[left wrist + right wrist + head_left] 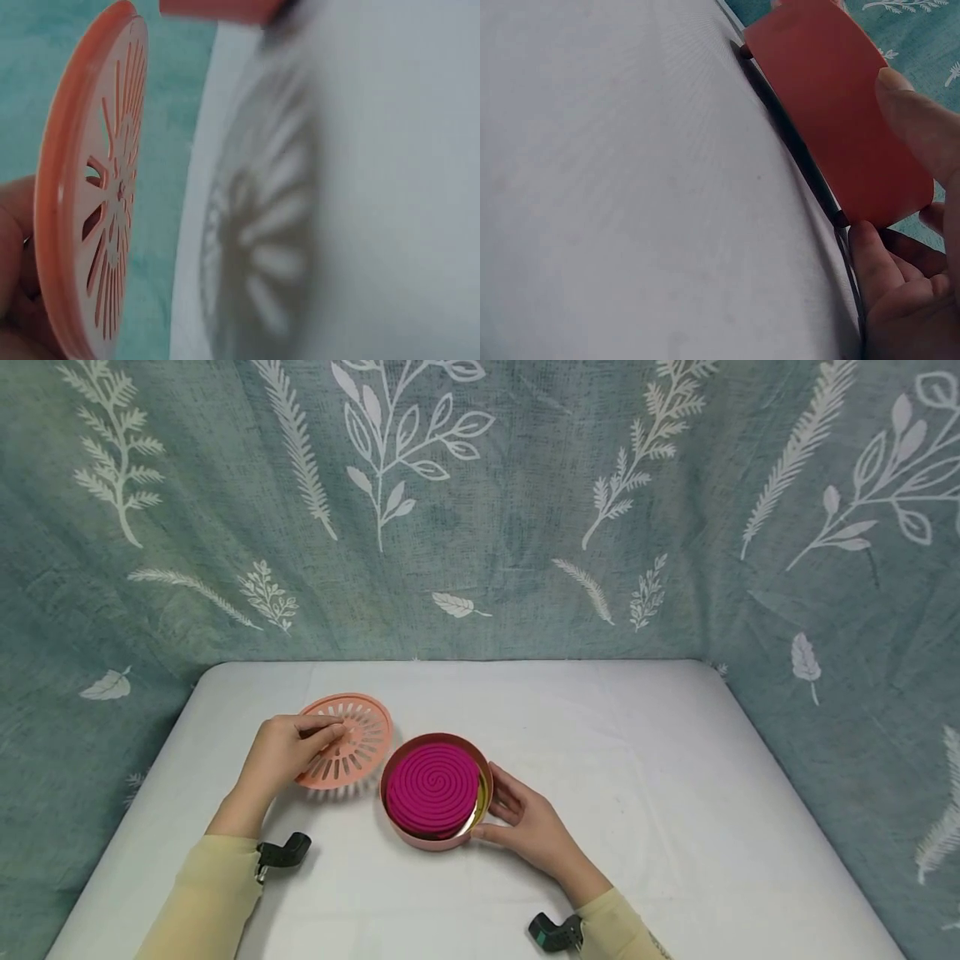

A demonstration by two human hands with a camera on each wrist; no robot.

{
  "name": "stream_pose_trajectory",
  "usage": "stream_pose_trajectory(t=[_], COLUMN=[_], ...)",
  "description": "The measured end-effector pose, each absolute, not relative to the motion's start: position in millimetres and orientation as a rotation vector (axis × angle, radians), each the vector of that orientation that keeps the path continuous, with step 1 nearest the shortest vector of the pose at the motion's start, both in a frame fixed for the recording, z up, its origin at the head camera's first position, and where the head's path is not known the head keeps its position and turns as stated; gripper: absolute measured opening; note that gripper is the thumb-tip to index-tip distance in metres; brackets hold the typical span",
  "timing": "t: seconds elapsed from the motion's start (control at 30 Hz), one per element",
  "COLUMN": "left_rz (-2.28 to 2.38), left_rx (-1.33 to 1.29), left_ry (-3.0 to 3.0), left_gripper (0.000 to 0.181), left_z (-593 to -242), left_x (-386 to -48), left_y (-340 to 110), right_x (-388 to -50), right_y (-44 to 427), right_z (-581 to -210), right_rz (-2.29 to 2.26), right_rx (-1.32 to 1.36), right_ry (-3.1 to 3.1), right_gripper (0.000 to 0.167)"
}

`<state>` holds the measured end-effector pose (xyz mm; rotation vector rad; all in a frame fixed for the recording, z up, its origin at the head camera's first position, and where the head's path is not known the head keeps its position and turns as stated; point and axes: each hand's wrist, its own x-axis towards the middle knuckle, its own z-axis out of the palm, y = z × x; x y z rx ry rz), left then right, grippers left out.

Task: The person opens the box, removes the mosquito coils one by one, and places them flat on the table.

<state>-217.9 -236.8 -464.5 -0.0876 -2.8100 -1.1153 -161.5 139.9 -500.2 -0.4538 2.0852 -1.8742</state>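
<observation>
My left hand (276, 753) pinches the middle of a round, orange slotted lid (369, 745) and holds it off the table, left of a round tin. In the left wrist view the lid (58, 202) stands edge-on, its slotted shadow falling on the white cloth. A magenta spiral mosquito coil (433, 787) lies inside the tin (424, 843), with gold-coloured inner metal showing at its right. My right hand (536, 828) grips the tin's right side, thumb at the front and fingers behind. The right wrist view shows the tin's smooth reddish wall (832, 112) and small dark feet beneath.
A white cloth (637, 777) covers the table. Behind it and at both sides hangs a teal curtain (525, 593) with white leaf prints. Black wrist cameras (283, 852) sit at both sleeve cuffs.
</observation>
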Motion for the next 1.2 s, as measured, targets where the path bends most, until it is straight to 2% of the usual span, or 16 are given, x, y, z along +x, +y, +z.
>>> stream_pose_trajectory(t=[0.6,0.8,1.2], left_rz=[-1.080,-1.125,-1.053], left_rx=[0.030,0.073,0.013], left_ry=[-2.938,-2.942,-2.951], left_gripper=[0.054,0.058,0.052], left_z=[-492,-497,-497], left_x=[-241,-244,-252], left_y=[-303,-307,-304], right_x=[-160,-159,-161], right_y=[139,139,140], right_z=[-500,-499,-500], right_rz=[-1.873,-1.868,-1.867], right_rx=[-0.463,-0.460,-0.457], right_ry=[2.083,2.080,2.088], right_gripper=[0.096,0.096,0.096])
